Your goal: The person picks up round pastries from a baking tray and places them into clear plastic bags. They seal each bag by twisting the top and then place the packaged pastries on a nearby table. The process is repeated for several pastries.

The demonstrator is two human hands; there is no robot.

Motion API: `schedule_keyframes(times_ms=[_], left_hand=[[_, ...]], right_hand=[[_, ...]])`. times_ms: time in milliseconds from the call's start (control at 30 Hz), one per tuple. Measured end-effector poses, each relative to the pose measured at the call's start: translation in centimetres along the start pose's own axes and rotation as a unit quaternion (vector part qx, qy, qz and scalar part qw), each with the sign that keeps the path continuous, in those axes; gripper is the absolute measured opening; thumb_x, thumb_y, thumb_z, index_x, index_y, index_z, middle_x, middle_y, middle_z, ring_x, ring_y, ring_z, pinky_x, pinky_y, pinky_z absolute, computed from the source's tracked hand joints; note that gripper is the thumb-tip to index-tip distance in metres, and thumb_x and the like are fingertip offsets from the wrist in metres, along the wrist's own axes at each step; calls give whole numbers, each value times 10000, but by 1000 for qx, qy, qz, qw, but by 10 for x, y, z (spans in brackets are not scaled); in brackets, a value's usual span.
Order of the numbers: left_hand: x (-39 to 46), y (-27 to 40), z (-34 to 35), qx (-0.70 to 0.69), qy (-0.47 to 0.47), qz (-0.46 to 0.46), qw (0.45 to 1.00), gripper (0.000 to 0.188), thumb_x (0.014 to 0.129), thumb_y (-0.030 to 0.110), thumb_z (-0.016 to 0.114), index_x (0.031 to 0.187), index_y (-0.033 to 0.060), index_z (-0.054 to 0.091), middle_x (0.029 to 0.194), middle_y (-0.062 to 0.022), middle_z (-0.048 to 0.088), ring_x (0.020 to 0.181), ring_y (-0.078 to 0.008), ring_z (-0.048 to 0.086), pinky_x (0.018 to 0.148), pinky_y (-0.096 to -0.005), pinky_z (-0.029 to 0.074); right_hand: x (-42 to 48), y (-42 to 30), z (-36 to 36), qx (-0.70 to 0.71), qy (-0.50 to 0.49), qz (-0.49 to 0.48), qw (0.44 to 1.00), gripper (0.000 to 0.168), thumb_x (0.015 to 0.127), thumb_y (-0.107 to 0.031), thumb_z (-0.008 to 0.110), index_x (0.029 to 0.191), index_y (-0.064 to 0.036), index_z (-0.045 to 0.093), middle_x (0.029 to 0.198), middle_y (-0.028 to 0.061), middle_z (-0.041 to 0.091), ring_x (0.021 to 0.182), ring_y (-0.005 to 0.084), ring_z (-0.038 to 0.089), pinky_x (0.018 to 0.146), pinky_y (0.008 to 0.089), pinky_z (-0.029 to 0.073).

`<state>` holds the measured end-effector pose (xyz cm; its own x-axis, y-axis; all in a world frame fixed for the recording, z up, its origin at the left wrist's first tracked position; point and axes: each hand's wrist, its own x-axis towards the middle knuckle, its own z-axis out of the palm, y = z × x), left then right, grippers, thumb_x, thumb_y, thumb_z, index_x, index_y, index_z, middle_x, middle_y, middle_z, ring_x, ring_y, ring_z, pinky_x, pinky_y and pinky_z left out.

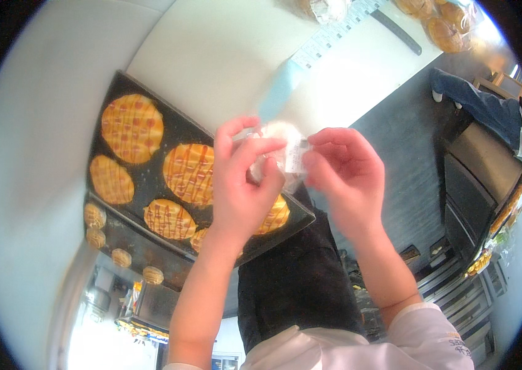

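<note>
My left hand (254, 171) holds a clear plastic bag with a pale, round item (261, 166) inside, in the middle of the view. At the bag's right side, the thumb and fingers of my right hand (346, 171) pinch the edge of a small white printed label (295, 155). The label lies against the bag or just in front of it; which, I cannot tell. Below and left of my hands is a black baking tray (145, 182) of flat round breads (132, 128) with yellow topping and reddish-brown stripes. My left hand hides part of the tray.
A strip of printed labels (330, 39) runs across the white table (210, 60), near a dark ruler-like strip (396, 31). Bagged buns (446, 32) sit at the upper right. Small round buns (121, 257) rest on a lower tray. A person in jeans (478, 101) is at the far right.
</note>
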<state>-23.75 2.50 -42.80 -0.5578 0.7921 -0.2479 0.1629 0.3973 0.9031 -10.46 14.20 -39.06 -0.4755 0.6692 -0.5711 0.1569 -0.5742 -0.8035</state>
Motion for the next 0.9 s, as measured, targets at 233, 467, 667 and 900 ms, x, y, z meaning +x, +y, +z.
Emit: schedule_keyframes(times_ms=[233,467,667,900], left_hand=[[-5,11,2,45,34,74,996,296,862,-37,709,1131,85,701,1380,-180,562,1160,-332,657,928,-417,580],[-4,19,-2,20,37,80,996,404,871,-58,690,1253,71,721,1382,-177,575,1219,-321,619,1021,-419,542],[-1,17,-9,25,10,99,995,516,901,-54,676,1395,95,694,1414,-163,510,1152,-294,632,948,-385,561],[0,16,-13,-24,0,88,996,440,915,-16,655,1342,77,710,1424,-179,572,1285,-302,573,1088,-423,477]], right_hand=[[-3,5,13,-122,37,-51,991,201,954,5,782,1091,-23,638,901,37,735,769,43,668,647,217,524],[-3,-10,18,-252,18,-95,963,148,927,1,792,1040,-25,700,896,64,745,714,74,680,629,248,544],[1,-17,17,-370,-11,-136,919,122,869,-43,812,981,-88,793,863,93,714,681,208,712,625,307,572],[2,-12,17,-433,-5,-264,862,205,790,-70,857,979,-131,804,790,44,610,650,223,654,576,345,531]])
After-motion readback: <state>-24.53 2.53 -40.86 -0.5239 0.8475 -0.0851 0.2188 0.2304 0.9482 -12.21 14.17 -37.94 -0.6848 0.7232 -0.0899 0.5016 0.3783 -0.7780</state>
